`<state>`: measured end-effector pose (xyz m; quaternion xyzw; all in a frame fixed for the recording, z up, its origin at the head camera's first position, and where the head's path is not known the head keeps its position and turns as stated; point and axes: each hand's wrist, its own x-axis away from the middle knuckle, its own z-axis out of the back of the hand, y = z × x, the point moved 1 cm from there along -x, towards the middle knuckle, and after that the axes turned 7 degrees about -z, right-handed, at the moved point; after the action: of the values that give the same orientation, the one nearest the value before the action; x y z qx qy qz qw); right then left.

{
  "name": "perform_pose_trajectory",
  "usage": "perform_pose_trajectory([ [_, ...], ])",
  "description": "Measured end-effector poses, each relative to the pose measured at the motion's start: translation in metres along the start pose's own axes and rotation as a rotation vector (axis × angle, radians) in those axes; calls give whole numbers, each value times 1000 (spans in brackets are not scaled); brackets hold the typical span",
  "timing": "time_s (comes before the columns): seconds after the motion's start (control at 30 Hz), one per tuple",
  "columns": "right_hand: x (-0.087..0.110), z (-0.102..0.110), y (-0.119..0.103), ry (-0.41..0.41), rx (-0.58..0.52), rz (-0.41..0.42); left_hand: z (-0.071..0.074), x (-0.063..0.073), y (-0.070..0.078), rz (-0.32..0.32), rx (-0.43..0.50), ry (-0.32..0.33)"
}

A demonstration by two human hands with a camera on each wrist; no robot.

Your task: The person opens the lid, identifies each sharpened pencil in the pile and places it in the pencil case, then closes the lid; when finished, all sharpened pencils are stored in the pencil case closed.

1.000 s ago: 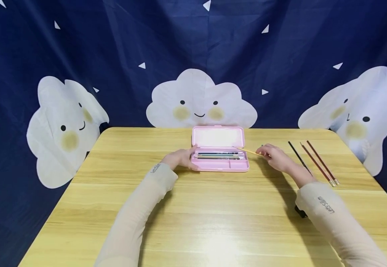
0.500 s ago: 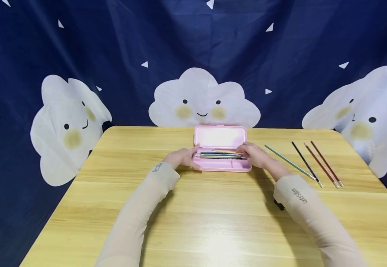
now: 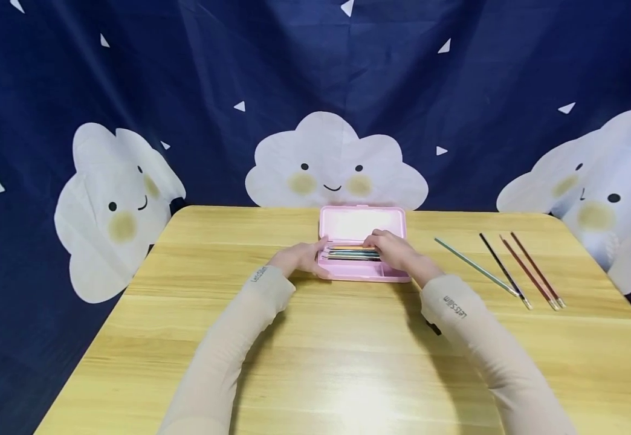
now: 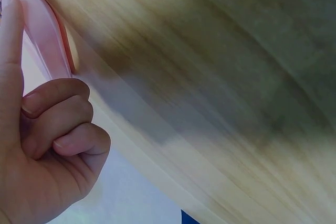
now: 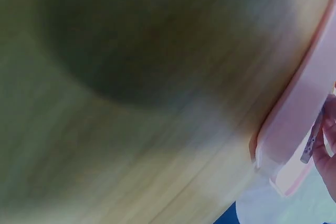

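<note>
A pink pencil case lies open on the table with its lid raised at the back. My left hand grips its left end, thumb and a finger on opposite edges. In the left wrist view the other fingers are curled beside the pink wall. Over the right part of the case, my right hand pinches a yellow pencil lying along the back of the tray. In the right wrist view a pencil end sticks out by the fingers. Several other pencils lie in the case, partly hidden by this hand.
On the wooden table, to the right of the case, lie a green pencil, a black pencil and two dark red pencils. A navy curtain with white clouds hangs behind the table's back edge.
My right hand has moved left with the yellow pencil, from beside the case to inside it. The green pencil has come into full view. My left hand stays on the case.
</note>
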<state>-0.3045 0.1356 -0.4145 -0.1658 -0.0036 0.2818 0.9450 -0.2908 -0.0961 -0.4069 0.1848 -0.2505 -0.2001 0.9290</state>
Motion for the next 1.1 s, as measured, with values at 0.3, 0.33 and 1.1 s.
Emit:
perform_pose_trajectory([
  [0.3,-1,-4,3,-4,36,-29,-2,-1,5,2,8,-9],
  [0.33,-1,-3,3,-2,40,-31,-1,-2,5,0,7,-7],
  [1.1,41,19,25,126,-68,-17,-1,0,2,20,29,3],
])
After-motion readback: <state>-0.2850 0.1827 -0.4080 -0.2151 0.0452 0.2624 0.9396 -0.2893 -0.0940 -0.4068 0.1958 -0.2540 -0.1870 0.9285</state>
